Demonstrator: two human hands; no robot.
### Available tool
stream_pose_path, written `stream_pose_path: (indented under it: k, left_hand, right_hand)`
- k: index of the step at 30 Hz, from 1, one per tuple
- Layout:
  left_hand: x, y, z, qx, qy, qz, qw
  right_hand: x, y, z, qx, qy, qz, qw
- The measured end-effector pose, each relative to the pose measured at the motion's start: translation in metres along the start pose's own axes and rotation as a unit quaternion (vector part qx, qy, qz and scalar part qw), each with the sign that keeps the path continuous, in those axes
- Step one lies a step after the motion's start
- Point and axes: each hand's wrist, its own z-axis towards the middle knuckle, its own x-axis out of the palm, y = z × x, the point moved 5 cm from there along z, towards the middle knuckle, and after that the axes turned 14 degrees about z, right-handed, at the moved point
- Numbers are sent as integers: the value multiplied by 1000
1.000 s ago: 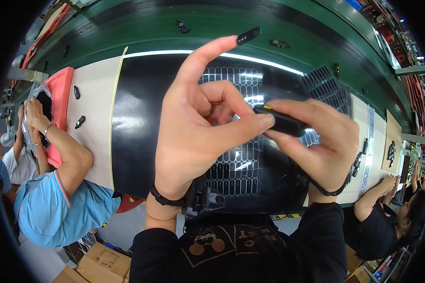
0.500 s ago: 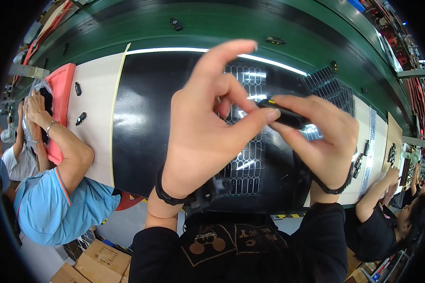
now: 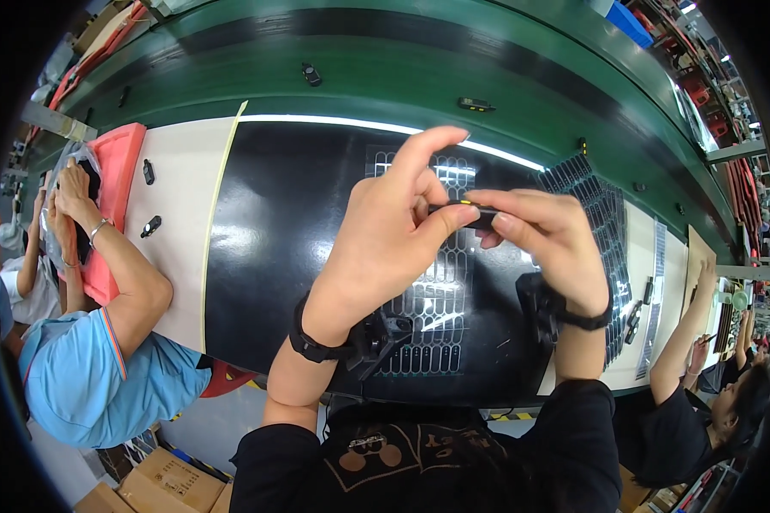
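A small black handheld device (image 3: 485,220) with a yellow part on its edge is held between my two hands above the dark mat. My left hand (image 3: 376,235) pinches its left end with the thumb and curled fingers, while the index finger arches up and away from it. At the other end, my right hand (image 3: 560,244) closes thumb and fingers around the device. Much of the device is hidden by the fingers. Below the hands lies a sheet of clear oval stickers (image 3: 423,355). More sticker sheets (image 3: 603,218) overlap to the right of my right hand.
Beyond the black mat (image 3: 269,256) runs a green conveyor belt (image 3: 385,81) carrying several similar black devices. To the left, a person in a blue shirt (image 3: 115,363) works by a red foam tray (image 3: 124,184). Another person in black (image 3: 672,427) sits at the right.
My hands have shifted slightly lower in the view, the right one also leftward. The device has turned and now shows its thin edge. The whole view has shifted a little.
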Motion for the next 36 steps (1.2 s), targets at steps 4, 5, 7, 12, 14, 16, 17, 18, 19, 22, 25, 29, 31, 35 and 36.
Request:
stream_pose_path:
  k: [4, 5, 7, 12, 14, 16, 17, 18, 19, 22, 25, 29, 31, 35, 36]
  left_hand:
    - [-11, 17, 4, 39, -80, 184, 979]
    - [-15, 20, 5, 40, -82, 185, 979]
    - [-32, 19, 4, 33, -142, 234, 961]
    - [-44, 20, 4, -21, -148, 216, 965]
    - [-46, 18, 4, -17, -151, 218, 964]
    - [-47, 17, 4, -4, -157, 214, 964]
    - [-46, 18, 4, -5, -154, 214, 965]
    - [-47, 16, 5, 11, -159, 216, 963]
    - [-47, 14, 5, 27, -164, 217, 962]
    - [-44, 6, 6, 52, -164, 209, 963]
    - [-45, 4, 4, 60, -163, 193, 966]
    - [-42, 2, 0, 54, -124, 139, 981]
    - [-38, -2, 0, 37, -122, 71, 989]
    - [-29, -9, -5, 38, -123, -1, 992]
    - [-26, -10, -6, 42, -124, -20, 991]
  right_hand:
    - [-27, -40, 45, 104, 65, 9, 992]
    - [-39, -56, 63, 136, 61, -30, 988]
    - [-68, -82, 102, 107, -8, -108, 988]
    - [-81, -107, 167, -68, -36, -114, 990]
    - [-81, -107, 178, -200, -64, -396, 894]
    - [-85, -115, 191, -126, -18, -414, 901]
    - [-86, -121, 195, -53, 29, -430, 901]
    - [-88, -128, 194, 20, 75, -443, 893]
    - [-91, -127, 193, 24, 71, -443, 893]
    - [-86, -111, 186, -49, 66, -383, 920]
    - [-86, -84, 164, 0, 4, -215, 977]
    - [-67, -58, 110, -48, -34, -155, 986]
    - [-51, -50, 82, -52, -12, -165, 985]
    - [-30, -29, 35, -32, -12, -197, 980]
    - [-29, -26, 29, -18, -23, -208, 978]
